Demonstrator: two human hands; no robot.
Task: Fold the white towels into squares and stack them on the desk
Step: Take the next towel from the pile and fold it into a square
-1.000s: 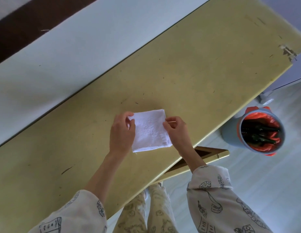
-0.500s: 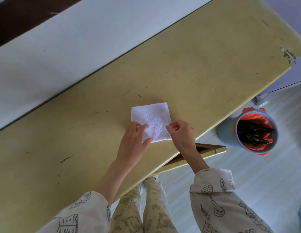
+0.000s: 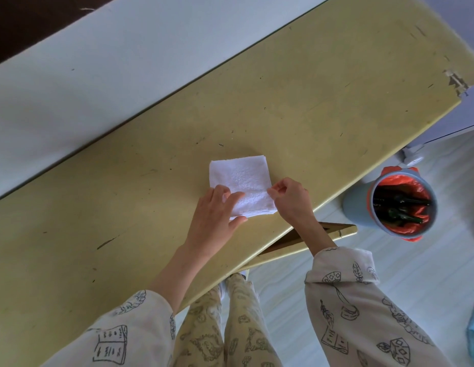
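Your left hand lies flat, fingers straight, on the folded white towel's seven o'clock corner on the yellow desk; your right hand pinches its four o'clock edge; the square extends toward twelve o'clock, both hands equally near.
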